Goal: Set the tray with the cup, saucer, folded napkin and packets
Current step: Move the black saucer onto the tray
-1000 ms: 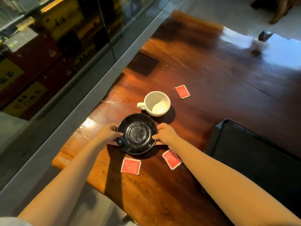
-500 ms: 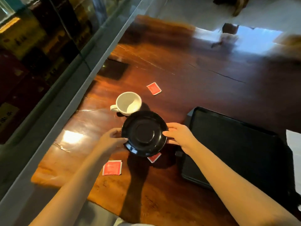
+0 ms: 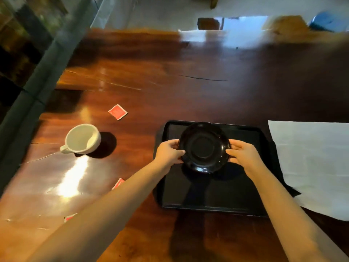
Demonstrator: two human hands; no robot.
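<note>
The black saucer (image 3: 204, 147) hangs over the far half of the black tray (image 3: 211, 197). My left hand (image 3: 169, 151) grips its left rim and my right hand (image 3: 243, 155) grips its right rim. The white cup (image 3: 83, 138) stands on the wooden table to the left, handle toward me. One red packet (image 3: 117, 111) lies beyond the cup. Two more red packets (image 3: 118, 184) (image 3: 69, 217) peek out beside my left forearm, mostly hidden. A white napkin (image 3: 313, 163) lies flat, right of the tray.
A glossy dark wooden table (image 3: 188, 82) stretches far ahead. A grey window frame (image 3: 37, 72) runs along its left edge. The napkin's left edge touches the tray's right side.
Both hands have lifted the saucer off the table near the cup and carried it right, over the tray. The view has swung right, bringing the napkin in.
</note>
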